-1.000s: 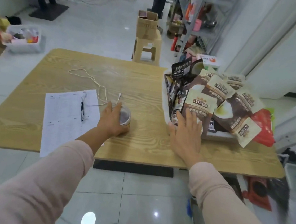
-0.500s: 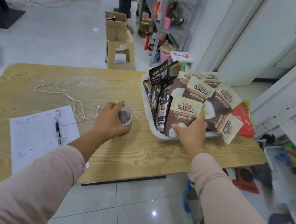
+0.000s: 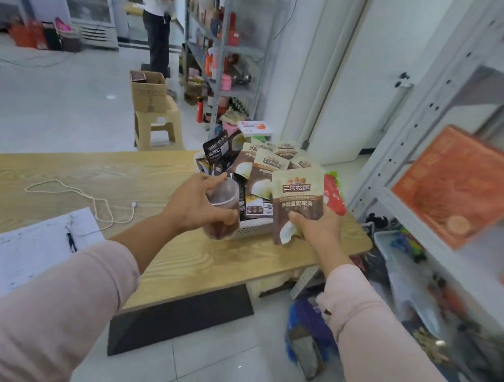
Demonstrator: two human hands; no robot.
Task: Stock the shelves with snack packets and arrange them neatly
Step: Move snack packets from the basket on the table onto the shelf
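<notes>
Right hand (image 3: pixel 317 231) grips a snack packet (image 3: pixel 298 195) by its bottom edge, upright above the near right corner of the basket (image 3: pixel 253 229); left hand (image 3: pixel 195 207) clasps a clear jar (image 3: pixel 223 211) just left of it. Best carry the packet right to the shelf (image 3: pixel 413 129), keeping it upright, label outward.

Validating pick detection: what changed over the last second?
Left grip, already holding the jar, lifted it off the table, up and rightward toward the basket. Right grip went from resting flat on the packet pile to pinching one snack packet and raised it from the basket. Unchanged: paper and cable on the table, pile in the basket.
</notes>
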